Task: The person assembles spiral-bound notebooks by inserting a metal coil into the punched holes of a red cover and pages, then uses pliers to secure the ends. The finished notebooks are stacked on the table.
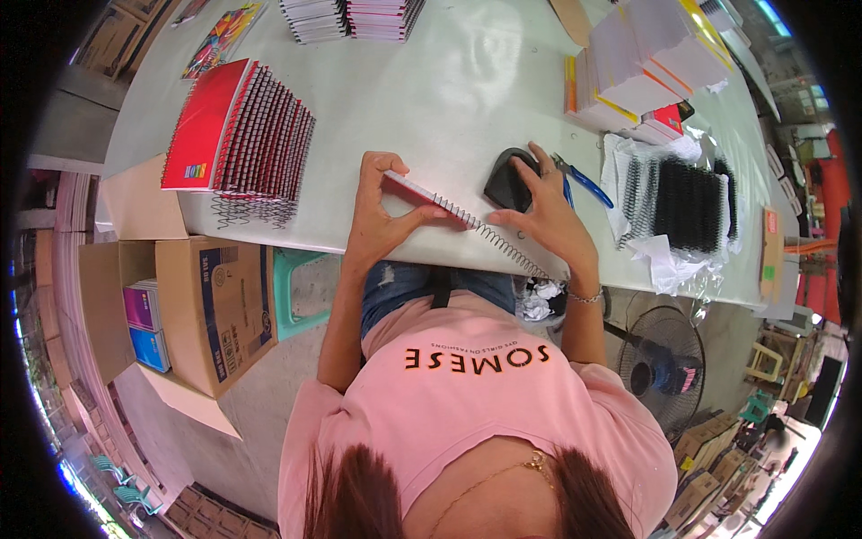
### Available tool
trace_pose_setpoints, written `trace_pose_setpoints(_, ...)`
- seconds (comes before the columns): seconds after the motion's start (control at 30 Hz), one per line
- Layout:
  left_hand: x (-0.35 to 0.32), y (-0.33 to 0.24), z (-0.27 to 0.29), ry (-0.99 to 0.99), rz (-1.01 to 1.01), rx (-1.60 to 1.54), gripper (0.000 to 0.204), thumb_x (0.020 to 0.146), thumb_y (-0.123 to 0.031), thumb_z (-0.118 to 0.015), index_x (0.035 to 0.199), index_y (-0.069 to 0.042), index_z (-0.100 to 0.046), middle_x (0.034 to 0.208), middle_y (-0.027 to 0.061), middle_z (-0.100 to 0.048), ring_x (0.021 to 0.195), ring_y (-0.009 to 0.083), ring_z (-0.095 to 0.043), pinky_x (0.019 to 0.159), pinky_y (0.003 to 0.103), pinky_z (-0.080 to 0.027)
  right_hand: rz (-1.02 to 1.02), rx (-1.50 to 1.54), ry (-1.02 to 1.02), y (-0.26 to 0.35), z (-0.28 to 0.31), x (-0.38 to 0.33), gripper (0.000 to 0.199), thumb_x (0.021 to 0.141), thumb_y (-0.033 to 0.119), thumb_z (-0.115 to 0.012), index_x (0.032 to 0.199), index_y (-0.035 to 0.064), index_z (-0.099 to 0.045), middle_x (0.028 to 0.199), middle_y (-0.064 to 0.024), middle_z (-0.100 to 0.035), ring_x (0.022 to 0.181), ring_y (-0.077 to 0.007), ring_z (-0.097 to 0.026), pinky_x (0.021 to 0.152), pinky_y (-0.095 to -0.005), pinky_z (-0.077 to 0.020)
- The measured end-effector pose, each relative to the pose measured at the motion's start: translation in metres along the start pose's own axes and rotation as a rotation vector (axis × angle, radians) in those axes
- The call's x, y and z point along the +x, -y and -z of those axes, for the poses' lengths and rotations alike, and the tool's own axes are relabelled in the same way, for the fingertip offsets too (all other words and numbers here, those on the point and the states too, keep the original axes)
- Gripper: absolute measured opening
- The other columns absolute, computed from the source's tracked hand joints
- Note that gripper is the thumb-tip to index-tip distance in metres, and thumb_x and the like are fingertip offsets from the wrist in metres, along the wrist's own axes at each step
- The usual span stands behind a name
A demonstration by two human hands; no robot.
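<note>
My left hand (381, 211) grips a small notebook (415, 188) near the table's front edge, thumb on the near side and fingers at its far end. A wire coil (507, 244) runs through part of the notebook's edge, and its loose length trails toward my right wrist. My right hand (550, 208) is spread, its thumb beside the coil and its fingers over a black, rounded block (509, 180). Whether the thumb touches the coil I cannot tell. Just right of that hand lie blue-handled pliers (585, 181).
Red spiral notebooks (208, 126) stand stacked at the left, trailing coil ends. Black coils (690, 205) lie on white paper at the right, below stacked page blocks (642, 63). An open carton (215, 305) sits left of the table; a fan (663, 366) stands at lower right.
</note>
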State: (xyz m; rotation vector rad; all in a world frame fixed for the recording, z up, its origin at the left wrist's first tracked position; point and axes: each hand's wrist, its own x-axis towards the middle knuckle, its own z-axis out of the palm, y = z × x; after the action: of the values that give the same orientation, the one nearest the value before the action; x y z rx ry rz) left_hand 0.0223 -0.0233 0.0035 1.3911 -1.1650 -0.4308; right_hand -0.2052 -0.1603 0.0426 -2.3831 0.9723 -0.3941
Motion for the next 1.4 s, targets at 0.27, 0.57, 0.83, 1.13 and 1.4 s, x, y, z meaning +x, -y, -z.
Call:
trace_pose_setpoints(0.27,-0.004,0.006,-0.005,-0.015,0.114,-0.144,0.091,0.057,-0.02,-0.097,0.126,-0.005,-0.04,0.106,0.0048,-0.044,0.099,0.0174,-0.047,0.096,0.033,-0.04,-0.047,1.043,0.407,0.007,0.038,0.013,0.07,0.074,0.031,-0.083,0.131,-0.0022,-0.06,0.144,-0.0219,-0.049,0.135,-0.0313,-0.044,0.115,-0.0385,-0.0295)
trace_pose_setpoints(0.57,-0.004,0.006,-0.002,0.012,0.105,-0.168,0.095,0.056,-0.022,-0.098,0.129,-0.005,-0.038,0.106,0.0055,-0.044,0.1,0.0169,-0.047,0.096,0.032,-0.04,-0.022,0.916,0.468,0.028,0.04,0.017,0.047,0.074,0.023,-0.084,0.116,0.0051,-0.072,0.139,-0.0173,-0.051,0.128,-0.0266,-0.049,0.111,-0.0357,-0.0349)
trace_pose_setpoints(0.83,-0.003,0.008,-0.002,0.027,0.104,-0.155,0.095,0.056,-0.021,-0.097,0.129,-0.005,-0.038,0.107,0.0059,-0.044,0.1,0.0172,-0.047,0.096,0.031,-0.04,-0.005,0.829,0.47,0.026,0.033,0.017,0.043,0.076,0.029,-0.083,0.113,0.0081,-0.074,0.136,-0.0176,-0.053,0.129,-0.0268,-0.048,0.11,-0.0357,-0.0363)
trace_pose_setpoints(1.13,-0.003,0.005,-0.002,0.041,0.126,-0.204,0.094,0.057,-0.019,-0.097,0.129,-0.005,-0.038,0.109,0.0064,-0.044,0.102,0.0172,-0.047,0.096,0.031,-0.04,-0.045,0.765,0.408,0.032,0.027,0.017,0.042,0.078,0.03,-0.083,0.112,0.0083,-0.075,0.133,-0.0167,-0.054,0.126,-0.027,-0.051,0.105,-0.0363,-0.0398)
trace_pose_setpoints(1.4,-0.003,0.008,-0.002,0.063,0.12,-0.215,0.094,0.058,-0.019,-0.097,0.129,-0.006,-0.038,0.112,0.0057,-0.045,0.105,0.0178,-0.047,0.097,0.031,-0.04,-0.073,0.878,0.412,0.031,0.024,0.009,0.039,0.077,0.029,-0.083,0.109,0.0078,-0.076,0.135,-0.0156,-0.054,0.127,-0.0262,-0.05,0.105,-0.0365,-0.0401)
